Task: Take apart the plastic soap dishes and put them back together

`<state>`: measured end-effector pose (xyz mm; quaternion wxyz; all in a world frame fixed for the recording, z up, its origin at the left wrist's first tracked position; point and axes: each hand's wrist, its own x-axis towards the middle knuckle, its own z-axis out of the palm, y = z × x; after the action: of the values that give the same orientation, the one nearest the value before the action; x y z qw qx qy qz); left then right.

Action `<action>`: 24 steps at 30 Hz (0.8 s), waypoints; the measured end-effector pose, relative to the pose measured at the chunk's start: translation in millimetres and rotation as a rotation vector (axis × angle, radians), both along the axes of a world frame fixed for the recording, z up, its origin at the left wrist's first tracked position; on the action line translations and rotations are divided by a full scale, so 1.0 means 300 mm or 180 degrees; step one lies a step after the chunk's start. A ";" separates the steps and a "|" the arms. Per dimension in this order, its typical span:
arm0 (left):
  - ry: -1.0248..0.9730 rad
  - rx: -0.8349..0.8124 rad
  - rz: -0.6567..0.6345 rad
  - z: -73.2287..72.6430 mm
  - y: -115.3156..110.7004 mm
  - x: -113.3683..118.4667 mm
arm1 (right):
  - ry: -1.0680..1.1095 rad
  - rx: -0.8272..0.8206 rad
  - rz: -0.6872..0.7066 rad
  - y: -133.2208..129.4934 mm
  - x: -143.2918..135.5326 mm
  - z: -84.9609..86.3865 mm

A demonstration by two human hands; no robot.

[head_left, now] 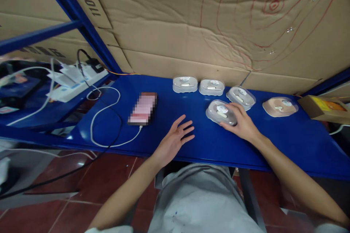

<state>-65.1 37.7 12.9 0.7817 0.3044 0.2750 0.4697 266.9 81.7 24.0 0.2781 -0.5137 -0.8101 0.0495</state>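
My right hand (pixel 243 123) grips the right end of a grey oval container (pixel 216 112), thumb at the near side and fingers at the far side. It has a clear lid with a round white label and a small pale bar on top. Over the blue table (pixel 175 145), my left hand (pixel 176 140) holds nothing, its fingers spread. Just behind the gripped container sits a similar clear-lidded container (pixel 247 96). Two more, a left one (pixel 185 85) and a middle one (pixel 203 89), stand along the back. A pinkish container (pixel 273 108) lies to the right.
A phone (pixel 143 107) with a blurred screen lies at left, a white cable (pixel 94 131) plugged into it. A power strip (pixel 73 87) full of plugs stands farther left. Cardboard (pixel 164 25) walls the back. A small cardboard box (pixel 314 107) is at the right end.
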 end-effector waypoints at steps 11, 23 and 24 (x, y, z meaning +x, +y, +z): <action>0.0331 0.0379 -0.0153 -0.012 -0.001 0.005 | -0.0851 0.0259 -0.1278 0.031 0.148 -0.022; 0.0429 0.0494 -0.0091 -0.010 -0.004 0.006 | -0.1271 -0.0537 -0.0228 0.487 -0.139 0.113; 0.0431 0.0475 -0.0065 -0.008 -0.004 0.006 | -0.1274 -0.0544 -0.0195 0.479 -0.144 0.108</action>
<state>-63.3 36.6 10.6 0.7413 0.3956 0.2883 0.4592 223.8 225.3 56.4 0.0685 -0.5594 -0.8261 0.0066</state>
